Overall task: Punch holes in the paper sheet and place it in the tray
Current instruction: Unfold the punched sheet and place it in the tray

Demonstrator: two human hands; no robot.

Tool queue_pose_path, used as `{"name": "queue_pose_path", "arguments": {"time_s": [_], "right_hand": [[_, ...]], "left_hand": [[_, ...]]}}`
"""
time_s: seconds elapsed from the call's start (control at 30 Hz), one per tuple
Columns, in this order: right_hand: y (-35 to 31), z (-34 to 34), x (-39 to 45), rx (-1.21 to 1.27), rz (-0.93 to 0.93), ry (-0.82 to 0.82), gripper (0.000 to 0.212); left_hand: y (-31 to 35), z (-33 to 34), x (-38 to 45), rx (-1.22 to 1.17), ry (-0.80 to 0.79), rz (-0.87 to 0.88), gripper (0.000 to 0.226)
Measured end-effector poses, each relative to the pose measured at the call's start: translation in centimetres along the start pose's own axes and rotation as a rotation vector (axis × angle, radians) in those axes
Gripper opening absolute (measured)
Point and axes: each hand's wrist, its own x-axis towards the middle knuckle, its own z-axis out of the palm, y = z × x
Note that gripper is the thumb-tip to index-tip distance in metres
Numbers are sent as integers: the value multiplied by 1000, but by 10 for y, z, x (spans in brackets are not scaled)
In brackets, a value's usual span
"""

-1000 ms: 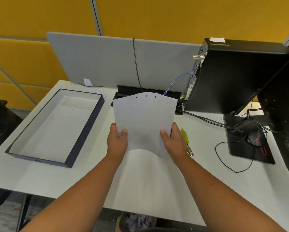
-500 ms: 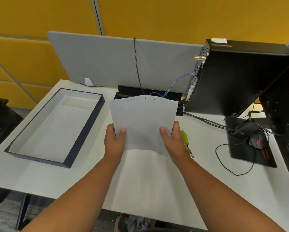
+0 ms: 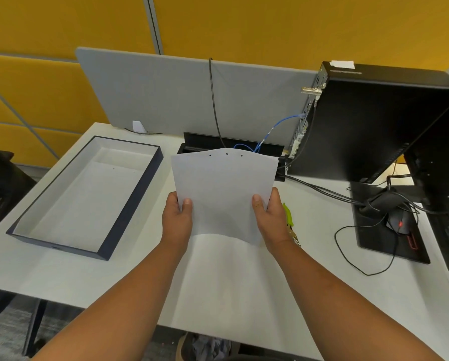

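Three punched holes already show near the far edge of the paper sheet [image 3: 222,194]; left hand [image 3: 177,221] and right hand [image 3: 271,220] pinch its sides, holding it above the desk [image 3: 244,282]; punching looks done, while placing it in the tray [image 3: 129,204] on the left remains.

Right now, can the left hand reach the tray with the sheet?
Probably yes: the tray lies open just left of the left hand, nothing between them, though both hands grip the paper sheet.
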Motion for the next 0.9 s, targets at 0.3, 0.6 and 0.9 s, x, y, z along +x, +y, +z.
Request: {"name": "queue_pose_path", "arguments": {"time_s": [0.3,0.6,0.9], "right_hand": [[8,-1,-2,-60,8,-3,17],[-5,3,-3,-73,9,8,21],[-10,22,-7,-60,37,-36,19]], "left_hand": [[-4,-2,0,31,-8,1,15],[7,-3,-3,55,21,17,19],[12,-29,5,56,21,4,16]]}}
